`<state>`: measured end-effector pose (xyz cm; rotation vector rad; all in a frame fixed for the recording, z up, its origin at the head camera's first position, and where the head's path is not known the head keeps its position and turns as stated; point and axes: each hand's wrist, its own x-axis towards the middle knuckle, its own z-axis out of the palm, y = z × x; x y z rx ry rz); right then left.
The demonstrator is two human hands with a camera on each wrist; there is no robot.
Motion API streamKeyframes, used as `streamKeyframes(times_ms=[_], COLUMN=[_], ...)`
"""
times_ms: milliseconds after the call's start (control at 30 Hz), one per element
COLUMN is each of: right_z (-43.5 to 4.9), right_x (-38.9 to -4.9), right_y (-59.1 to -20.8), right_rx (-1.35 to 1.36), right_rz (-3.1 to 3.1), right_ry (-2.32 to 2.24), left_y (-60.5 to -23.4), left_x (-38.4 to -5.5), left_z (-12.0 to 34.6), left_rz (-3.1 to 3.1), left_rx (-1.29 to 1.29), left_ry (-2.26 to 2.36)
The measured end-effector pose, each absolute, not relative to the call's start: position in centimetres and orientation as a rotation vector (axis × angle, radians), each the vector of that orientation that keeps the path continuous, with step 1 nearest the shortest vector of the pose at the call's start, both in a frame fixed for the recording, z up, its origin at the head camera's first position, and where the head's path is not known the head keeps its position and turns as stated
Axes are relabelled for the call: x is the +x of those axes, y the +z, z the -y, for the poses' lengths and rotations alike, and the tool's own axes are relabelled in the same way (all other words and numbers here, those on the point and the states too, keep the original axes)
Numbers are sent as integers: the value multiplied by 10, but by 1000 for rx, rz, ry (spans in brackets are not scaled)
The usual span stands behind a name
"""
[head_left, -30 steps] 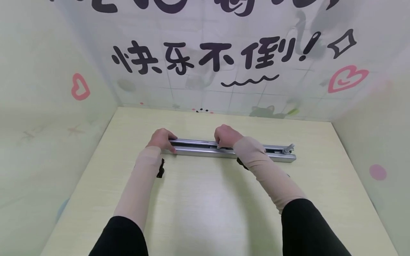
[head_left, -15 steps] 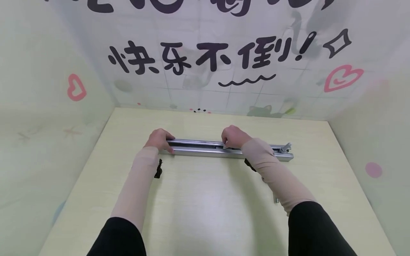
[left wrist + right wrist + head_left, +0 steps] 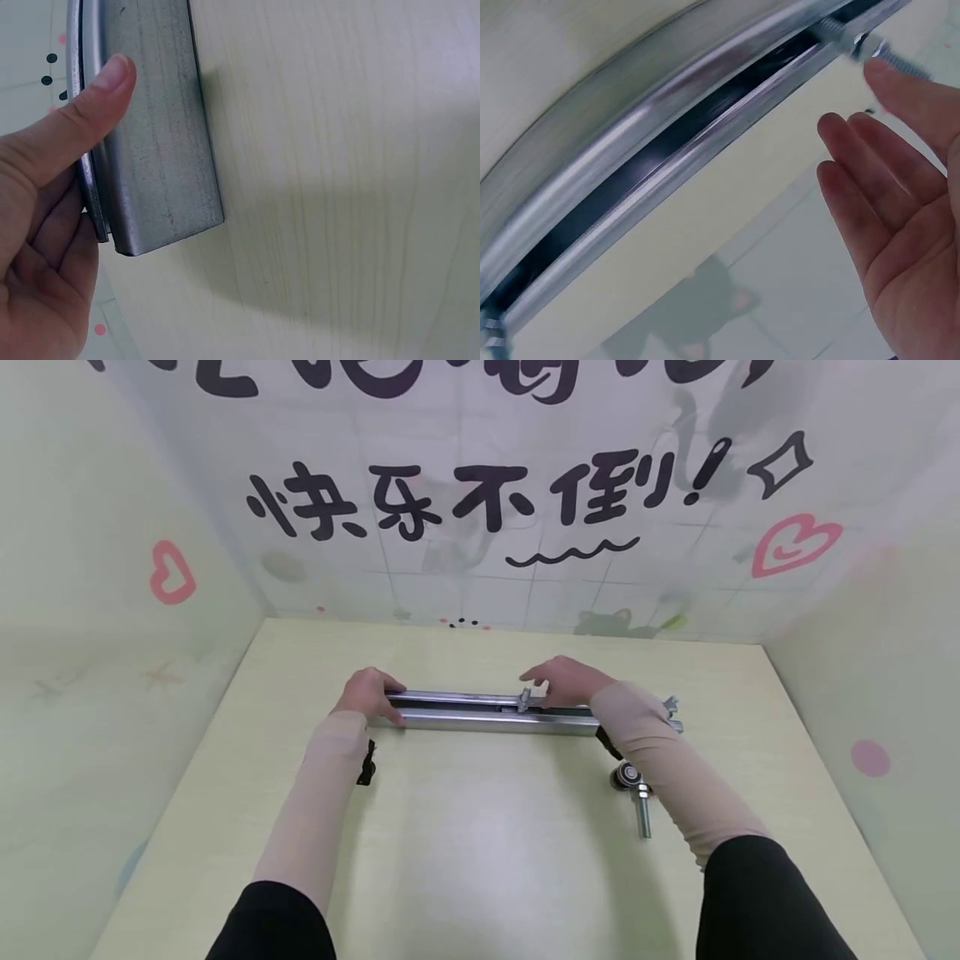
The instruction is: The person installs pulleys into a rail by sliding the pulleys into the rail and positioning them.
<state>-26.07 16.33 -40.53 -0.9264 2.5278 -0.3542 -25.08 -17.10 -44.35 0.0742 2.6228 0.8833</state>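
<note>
A silver metal channel rail (image 3: 480,720) with a slot along its top lies across the table. My left hand (image 3: 365,693) grips its left end, thumb on the near side wall and fingers at the far side, as the left wrist view shows. A threaded bolt (image 3: 524,699) stands up out of the slot near the rail's middle. Beside it is my right hand (image 3: 567,681), its fingers loosely extended. In the right wrist view the thumb (image 3: 911,97) is at the bolt, perhaps touching it, while the other fingers are apart from it. A second bolt (image 3: 493,334) sticks out farther along the slot.
A roller (image 3: 626,775) with a threaded bolt (image 3: 643,814) lies on the pale wooden table (image 3: 480,843), near the right forearm. Printed sheet walls (image 3: 450,593) enclose the table at the back and both sides.
My right hand has moved right along the rail and its fingers have loosened, leaving the middle bolt visible. The roller has come into sight beside the forearm. My left hand keeps its grip.
</note>
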Motion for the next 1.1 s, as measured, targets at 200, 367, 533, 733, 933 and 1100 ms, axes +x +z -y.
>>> streamKeyframes(times_ms=[200, 367, 533, 733, 933, 1100], right_z=[-207, -238, -255, -264, -263, -262], right_x=[-259, -252, -248, -249, -249, -247], right_y=[-405, -415, -428, -441, -443, -443], right_rx=[-756, -575, -529, -503, -482, -448], right_rz=[-2535, -2541, -2561, -2603, -2640, -2639], right_ry=[-245, -193, -259, -342, -398, -408], left_y=[-443, -442, -444, -446, -445, -447], left_x=[-250, -249, -251, -254, -252, -251], left_z=[170, 169, 170, 169, 170, 171], left_rz=[-2649, -2647, -2642, -2647, -2638, -2652], left_rx=[94, 108, 109, 162, 168, 233], left_ry=[883, 877, 857, 833, 828, 823])
